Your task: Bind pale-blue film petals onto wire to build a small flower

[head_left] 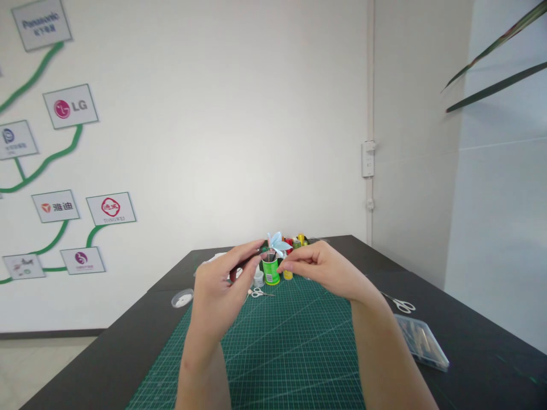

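Both my hands are raised over the far end of a green cutting mat (277, 347). My left hand (220, 285) is closed in a pinch, its thumb and forefinger meeting near the stem of a small pale blue paper flower (277, 244). My right hand (318, 267) is also closed, its fingertips pinched just below the flower. A thin stem seems to run between the two hands, too small to make out clearly. Behind the hands stands a green cylindrical can (270, 271).
A black table (470, 341) carries the mat. Small scissors (257, 292) lie on the mat. Larger scissors (399, 303) and a clear plastic box (421, 340) lie to the right. A round lid (182, 298) sits left. Small bottles (294, 242) cluster behind.
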The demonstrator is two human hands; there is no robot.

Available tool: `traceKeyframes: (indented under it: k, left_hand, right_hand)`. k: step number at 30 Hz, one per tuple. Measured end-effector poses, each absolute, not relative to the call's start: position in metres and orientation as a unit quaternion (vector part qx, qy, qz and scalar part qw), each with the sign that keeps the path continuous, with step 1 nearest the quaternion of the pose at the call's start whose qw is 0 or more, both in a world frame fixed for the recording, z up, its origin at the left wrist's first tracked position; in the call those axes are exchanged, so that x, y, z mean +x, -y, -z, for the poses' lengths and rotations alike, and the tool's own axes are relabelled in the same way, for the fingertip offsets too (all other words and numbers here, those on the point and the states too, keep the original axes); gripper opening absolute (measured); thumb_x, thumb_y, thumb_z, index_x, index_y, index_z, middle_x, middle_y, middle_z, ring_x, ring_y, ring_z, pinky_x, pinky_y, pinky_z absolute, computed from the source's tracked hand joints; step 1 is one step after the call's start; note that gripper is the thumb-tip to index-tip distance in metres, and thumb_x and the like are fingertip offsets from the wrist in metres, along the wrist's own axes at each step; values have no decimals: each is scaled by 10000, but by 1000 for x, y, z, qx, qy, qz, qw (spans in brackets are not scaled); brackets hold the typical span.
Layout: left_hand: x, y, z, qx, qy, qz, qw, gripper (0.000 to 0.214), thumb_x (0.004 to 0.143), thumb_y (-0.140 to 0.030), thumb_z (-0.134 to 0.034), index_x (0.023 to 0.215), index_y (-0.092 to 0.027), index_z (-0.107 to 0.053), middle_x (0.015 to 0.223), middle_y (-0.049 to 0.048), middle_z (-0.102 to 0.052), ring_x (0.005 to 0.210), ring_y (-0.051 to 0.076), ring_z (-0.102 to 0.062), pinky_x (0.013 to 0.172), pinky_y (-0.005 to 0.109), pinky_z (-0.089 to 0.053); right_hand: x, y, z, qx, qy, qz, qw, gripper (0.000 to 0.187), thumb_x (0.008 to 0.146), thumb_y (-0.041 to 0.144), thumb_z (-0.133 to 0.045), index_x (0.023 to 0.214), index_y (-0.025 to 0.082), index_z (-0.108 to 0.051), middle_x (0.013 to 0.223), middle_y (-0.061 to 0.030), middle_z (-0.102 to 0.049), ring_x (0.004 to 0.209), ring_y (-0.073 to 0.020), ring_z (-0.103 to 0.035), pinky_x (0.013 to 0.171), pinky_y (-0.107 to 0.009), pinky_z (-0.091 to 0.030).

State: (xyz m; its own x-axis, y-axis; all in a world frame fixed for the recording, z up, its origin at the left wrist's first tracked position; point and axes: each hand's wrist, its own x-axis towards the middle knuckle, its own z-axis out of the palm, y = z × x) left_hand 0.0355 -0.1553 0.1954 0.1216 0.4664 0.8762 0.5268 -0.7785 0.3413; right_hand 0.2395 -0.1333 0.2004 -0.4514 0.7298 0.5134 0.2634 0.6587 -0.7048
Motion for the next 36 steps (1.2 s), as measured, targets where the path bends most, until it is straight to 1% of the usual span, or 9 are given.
traceKeyframes:
  k: [3,7,10,13,22,26,29,32,36]
  left_hand:
    - [38,147,-194,-722,362,589,13,231,853,-284,-605,1059,-278,-709,953,-6,-742,764,135,-686,650,236,-561]
    - [44,139,-193,-706,373,602,2,242,854,-309,-598,1059,-252,-712,946,10,-745,775,150,-691,645,247,-564]
    - [45,135,-193,-688,373,623,1,260,855,-324,-592,1066,-231,-711,955,24,-744,818,169,-696,668,258,-568]
    - [44,133,-193,-683,386,620,9,262,849,-336,-593,1059,-236,-716,971,24,-742,839,178,-696,700,270,-568]
    - [44,130,-192,-693,437,570,51,218,848,-347,-581,1003,-313,-731,949,-29,-746,764,154,-693,713,275,-545]
    - [47,128,-194,-704,470,526,85,224,856,-329,-562,1000,-312,-733,929,-19,-749,780,182,-702,693,294,-537]
    - [48,125,-195,-731,477,475,107,223,856,-304,-558,989,-308,-737,930,-7,-749,790,209,-705,673,314,-533]
    - [48,126,-194,-778,453,420,113,221,858,-293,-556,978,-320,-739,937,-7,-748,783,219,-704,655,316,-524]
    - [49,133,-193,-825,410,374,104,244,867,-279,-540,1014,-337,-726,876,-9,-754,715,195,-691,566,265,-486]
  right_hand:
    - [241,133,-201,-322,807,-267,417,291,846,382,-565,704,172,-709,525,49,-407,501,-83,-284,521,-260,-352]
    - [243,130,-199,-342,809,-250,408,312,856,385,-546,684,173,-697,514,54,-374,491,-80,-266,492,-249,-307]
    - [246,127,-197,-357,818,-235,385,313,856,383,-550,691,165,-704,526,48,-375,495,-78,-270,472,-245,-250]
    - [249,126,-195,-363,824,-238,364,315,847,408,-565,718,163,-716,538,40,-385,496,-79,-270,461,-243,-214]
    - [245,140,-192,-359,834,-253,335,343,841,445,-573,739,156,-728,542,30,-420,496,-80,-272,453,-234,-214]
    - [249,143,-192,-336,839,-269,332,341,840,448,-581,800,159,-758,551,14,-494,498,-82,-309,452,-227,-232]
    - [252,146,-194,-310,838,-275,354,360,832,470,-591,853,161,-774,563,-5,-552,493,-84,-350,450,-226,-260]
    - [254,149,-195,-289,817,-272,419,354,826,474,-599,868,174,-781,589,-19,-600,511,-98,-411,469,-236,-318]
    - [253,147,-196,-268,769,-283,507,297,814,444,-621,873,205,-786,627,-32,-648,586,-132,-511,557,-270,-423]
